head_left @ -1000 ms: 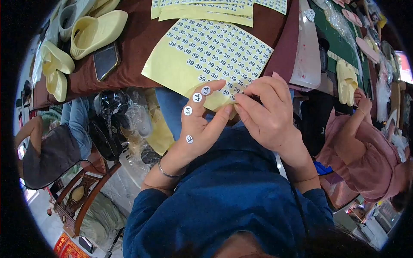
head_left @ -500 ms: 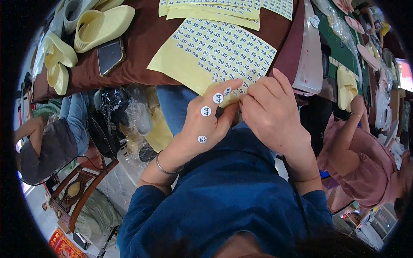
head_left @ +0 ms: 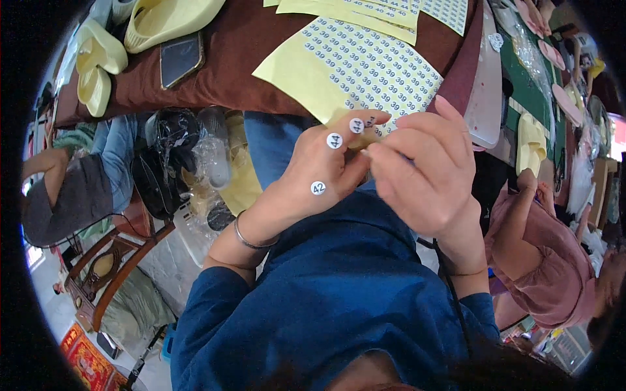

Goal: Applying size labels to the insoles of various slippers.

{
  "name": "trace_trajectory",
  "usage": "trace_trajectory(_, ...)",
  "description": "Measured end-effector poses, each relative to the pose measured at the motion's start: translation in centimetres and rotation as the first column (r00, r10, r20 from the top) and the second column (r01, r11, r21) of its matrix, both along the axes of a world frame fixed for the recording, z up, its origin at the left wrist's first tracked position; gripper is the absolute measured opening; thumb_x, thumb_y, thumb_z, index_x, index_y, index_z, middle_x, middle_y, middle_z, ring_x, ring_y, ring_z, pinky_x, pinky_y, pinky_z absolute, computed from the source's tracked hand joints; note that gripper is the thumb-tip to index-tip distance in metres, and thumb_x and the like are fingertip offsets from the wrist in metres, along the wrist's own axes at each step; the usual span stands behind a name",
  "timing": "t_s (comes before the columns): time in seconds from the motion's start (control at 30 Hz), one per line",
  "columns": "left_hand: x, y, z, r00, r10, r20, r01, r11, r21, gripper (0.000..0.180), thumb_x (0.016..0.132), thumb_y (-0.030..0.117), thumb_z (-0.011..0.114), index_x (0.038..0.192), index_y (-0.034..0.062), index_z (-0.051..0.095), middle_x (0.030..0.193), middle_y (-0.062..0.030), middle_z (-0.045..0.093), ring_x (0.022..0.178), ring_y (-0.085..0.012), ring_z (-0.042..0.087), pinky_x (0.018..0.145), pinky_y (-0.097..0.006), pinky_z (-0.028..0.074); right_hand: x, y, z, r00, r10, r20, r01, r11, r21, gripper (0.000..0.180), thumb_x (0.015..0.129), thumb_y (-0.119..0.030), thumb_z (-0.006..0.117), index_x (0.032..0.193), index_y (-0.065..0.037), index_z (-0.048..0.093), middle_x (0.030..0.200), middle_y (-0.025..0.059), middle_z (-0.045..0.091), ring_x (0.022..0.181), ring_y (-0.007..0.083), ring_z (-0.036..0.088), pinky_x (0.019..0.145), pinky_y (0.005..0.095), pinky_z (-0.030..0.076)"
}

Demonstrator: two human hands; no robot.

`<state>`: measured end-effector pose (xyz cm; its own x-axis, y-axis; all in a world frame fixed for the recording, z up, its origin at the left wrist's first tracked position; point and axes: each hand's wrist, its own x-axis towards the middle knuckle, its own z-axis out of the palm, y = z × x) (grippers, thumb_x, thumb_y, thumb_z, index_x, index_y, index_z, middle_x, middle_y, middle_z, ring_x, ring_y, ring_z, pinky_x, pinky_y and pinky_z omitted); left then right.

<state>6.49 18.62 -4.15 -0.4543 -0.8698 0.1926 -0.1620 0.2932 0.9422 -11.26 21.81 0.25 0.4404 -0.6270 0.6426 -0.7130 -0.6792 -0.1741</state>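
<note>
Two hands meet over the table edge, left (head_left: pixel 326 166) and right (head_left: pixel 427 173). Four round stickers (head_left: pixel 318 188) sit on the left one. One bracelet (head_left: pixel 246 236) on that wrist. One phone (head_left: pixel 180 58) on the cloth. Two other people sit nearby (head_left: pixel 62 195).

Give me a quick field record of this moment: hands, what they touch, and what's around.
left hand: raised, small round white stickers stuck on its back and fingers
right hand: fingertips meet the left hand's at the yellow sticker sheet edge
sheet: rows of round stickers, lying on brown table
table also holds: phone, pale yellow sandals
right side: person in pink
</note>
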Motion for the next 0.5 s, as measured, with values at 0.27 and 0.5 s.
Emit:
trace_trajectory(0.27, 0.3, -0.1, -1.2, 0.991, -0.09, -0.097, 0.073, 0.983, -0.165, 0.034, 0.077, 0.01, 0.074, 0.11, 0.0036, 0.067, 0.099, -0.0158, 0.071, 0.091, -0.0383, 0.07, 0.072, -0.041, 0.057, 2.3, -1.3, 1.2, 0.981, 0.139, -0.132, -0.157, 0.978, -0.136, 0.023, 0.072, -0.017, 0.071, 0.095, -0.014, 0.073, 0.106, 0.0054, 0.067, 0.106, 0.0269, 0.065, 0.107, 0.0557, 0.043)
trace_trajectory(0.5, 0.4, 0.0, 0.0, 0.995, -0.092, -0.048, 0.088, 0.993, -0.081, 0.03, 0.082, 0.004, 0.072, 0.111, 0.0045, 0.067, 0.092, -0.0153, 0.072, 0.085, -0.037, 0.071, 0.072, -0.039, 0.057, 0.7, -0.8, 0.6, 0.967, 0.139, -0.215, -0.152, 0.987, -0.043, 0.02, 0.077, -0.017, 0.069, 0.096, -0.015, 0.073, 0.108, 0.0076, 0.067, 0.112, 0.0292, 0.064, 0.108, 0.0567, 0.042)
